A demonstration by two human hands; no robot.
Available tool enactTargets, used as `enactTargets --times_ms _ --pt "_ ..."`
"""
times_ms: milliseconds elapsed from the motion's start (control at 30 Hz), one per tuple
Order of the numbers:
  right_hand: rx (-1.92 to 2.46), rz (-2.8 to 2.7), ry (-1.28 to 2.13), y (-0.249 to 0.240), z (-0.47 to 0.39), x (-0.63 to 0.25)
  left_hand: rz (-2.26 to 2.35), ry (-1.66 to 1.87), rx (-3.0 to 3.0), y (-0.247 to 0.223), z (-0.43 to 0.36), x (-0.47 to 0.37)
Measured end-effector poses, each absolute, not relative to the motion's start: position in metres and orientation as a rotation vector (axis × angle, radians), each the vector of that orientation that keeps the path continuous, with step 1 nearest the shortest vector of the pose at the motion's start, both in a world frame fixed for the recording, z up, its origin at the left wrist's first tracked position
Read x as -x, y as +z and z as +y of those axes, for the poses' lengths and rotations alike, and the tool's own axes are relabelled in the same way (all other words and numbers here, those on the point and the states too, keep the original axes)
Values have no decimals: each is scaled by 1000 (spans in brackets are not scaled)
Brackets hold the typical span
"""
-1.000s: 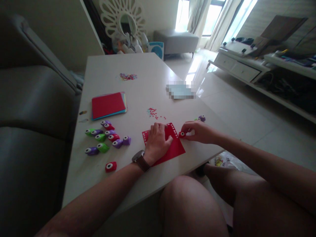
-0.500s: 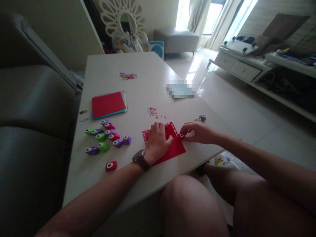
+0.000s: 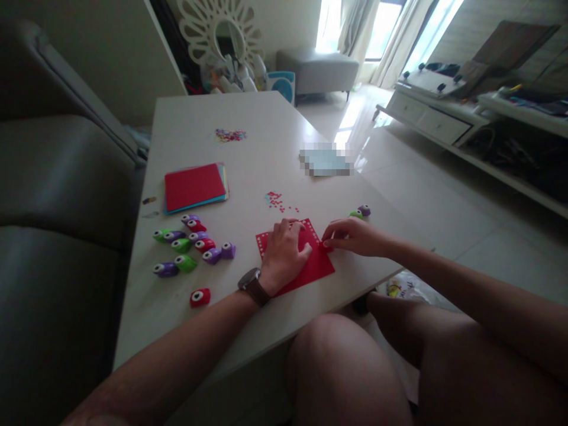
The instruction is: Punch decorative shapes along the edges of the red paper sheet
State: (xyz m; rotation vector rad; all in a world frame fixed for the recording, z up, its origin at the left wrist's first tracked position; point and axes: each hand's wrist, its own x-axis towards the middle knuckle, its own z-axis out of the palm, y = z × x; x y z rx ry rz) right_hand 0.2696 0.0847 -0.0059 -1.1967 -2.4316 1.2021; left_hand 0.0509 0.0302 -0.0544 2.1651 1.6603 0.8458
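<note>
Under my left hand point(image 3: 286, 251) lies a sheet of red paper point(image 3: 313, 263), its left, far and right edges lined with small punched holes. That hand rests on the sheet with its fingers slightly bent and the thumb apart. At the sheet's right edge, my right hand point(image 3: 350, 236) has its thumb on top of a red craft punch point(image 3: 327, 247), mostly covered by the fingers. Small red paper cut-outs point(image 3: 276, 201) lie just beyond the sheet. A green punch point(image 3: 356, 213) and a purple punch point(image 3: 364, 209) stand behind my right hand.
Several purple, green and red punches point(image 3: 180, 245) cluster on the left of the white table point(image 3: 261, 160), with a red one point(image 3: 200, 297) nearer me. A stack of coloured paper point(image 3: 195, 186) lies behind them. Farther back is a confetti pile point(image 3: 231, 136).
My right thumb has moved onto the top of the red craft punch, covering the round spot that showed before. My left hand and the sheet have stayed in place.
</note>
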Motion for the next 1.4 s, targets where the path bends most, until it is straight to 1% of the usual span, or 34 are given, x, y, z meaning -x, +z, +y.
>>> enactTargets --times_ms 100,300,600,733,967,1267,1400 --pt "1207 -2420 1255 -5 85 -270 1653 803 -2185 -53 30 -51" --pt "1168 -2421 1211 -8 85 -266 1653 783 -2212 -53 30 -51" --pt "1169 -2377 1261 -9 85 -262 1635 802 -2208 -53 30 -51" --pt "1179 -2351 1308 -9 86 -261 1649 745 -2240 -52 30 -52" --pt "1186 -2347 1286 -12 88 -262 1680 693 -2270 -52 30 -53" --pt "1375 -2358 1382 -10 99 -255 1700 600 -2267 -48 31 -53" --pt "1427 -2403 1358 -5 102 -249 1711 558 -2266 -46 31 -53"
